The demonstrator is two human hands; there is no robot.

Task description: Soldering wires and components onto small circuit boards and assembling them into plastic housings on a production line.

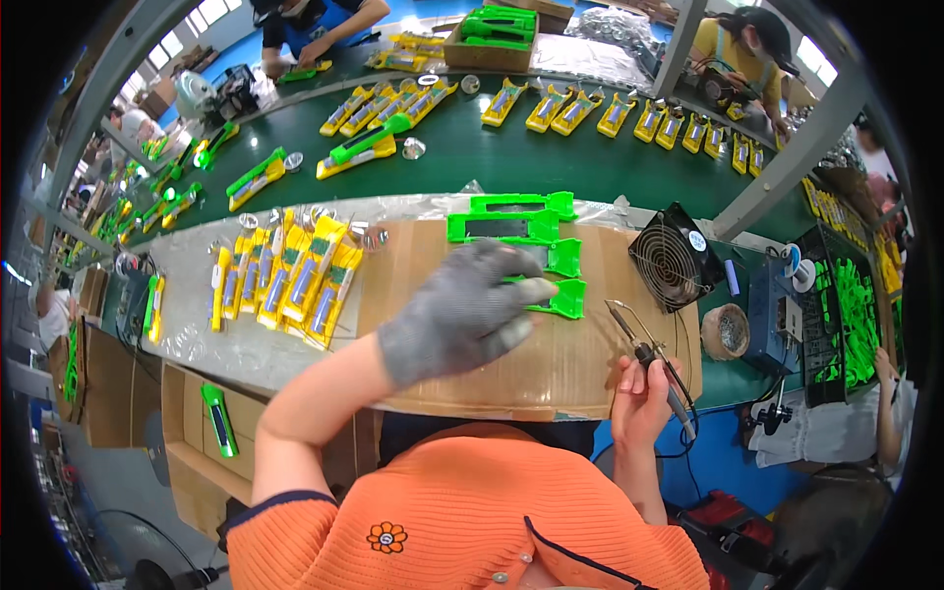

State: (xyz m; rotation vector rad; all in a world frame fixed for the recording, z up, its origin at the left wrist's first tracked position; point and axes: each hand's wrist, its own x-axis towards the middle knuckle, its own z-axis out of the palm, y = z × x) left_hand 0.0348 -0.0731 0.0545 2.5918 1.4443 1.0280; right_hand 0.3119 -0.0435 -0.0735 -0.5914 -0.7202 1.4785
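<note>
My left hand (462,315), in a grey glove with a pale fingertip showing, hovers over a row of bright green plastic casings (501,227) on the cardboard. Its fingers are loosely bent and apart, and no held object shows. The hand hides part of the lower casings; the end of one green casing (568,299) sticks out beside the fingertips. My bare right hand (641,398) is closed around a soldering iron (644,354), whose tip points up and to the left. Left of the gloved hand, several yellow casings with blue-grey cells (305,280) lie in a cluster.
A black fan (675,258) stands right of the green casings, near a round tub (726,331) and a blue soldering station (775,329). A black crate (836,324) holds green parts. Beyond runs a green conveyor (452,147) carrying yellow units. Co-workers sit across it.
</note>
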